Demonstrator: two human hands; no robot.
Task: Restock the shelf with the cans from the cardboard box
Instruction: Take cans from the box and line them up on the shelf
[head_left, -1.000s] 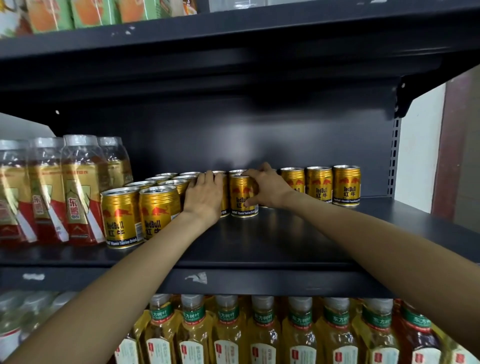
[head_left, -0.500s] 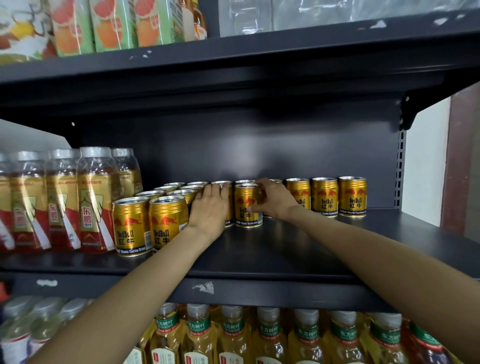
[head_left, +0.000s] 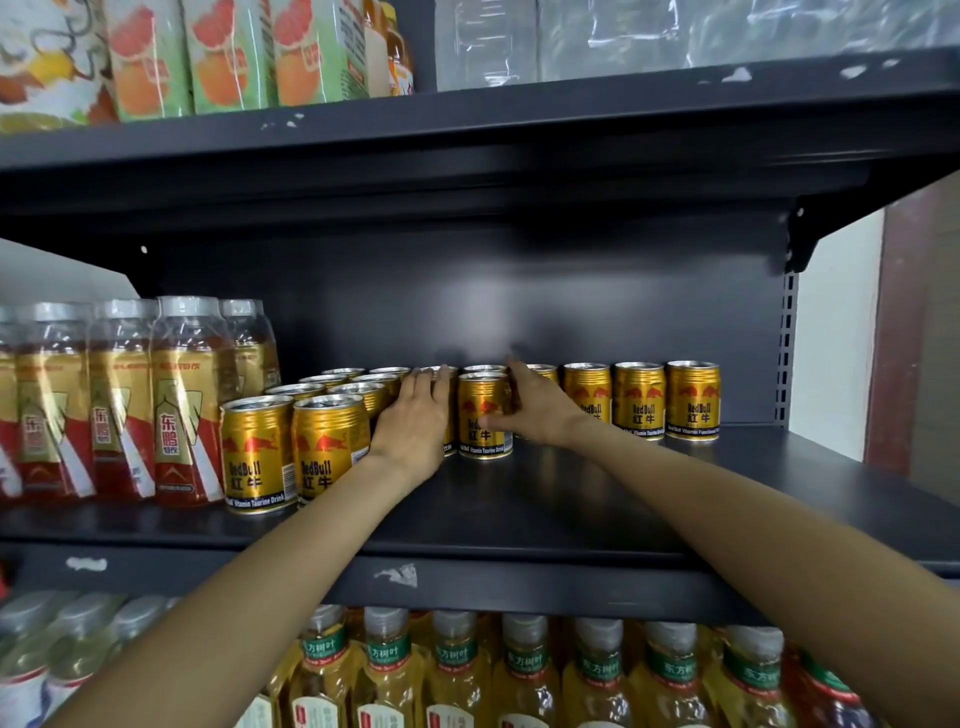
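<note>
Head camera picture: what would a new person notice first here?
The gold cans in rows on the dark middle shelf, with the left hand and right hand reaching among them. Left of them stand tall red-and-gold bottles.

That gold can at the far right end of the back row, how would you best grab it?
Wrap the far-right can round its upright middle, coming from the front or its open right side. Its left neighbour stands close, and the bare shelf in front gives room.
</note>
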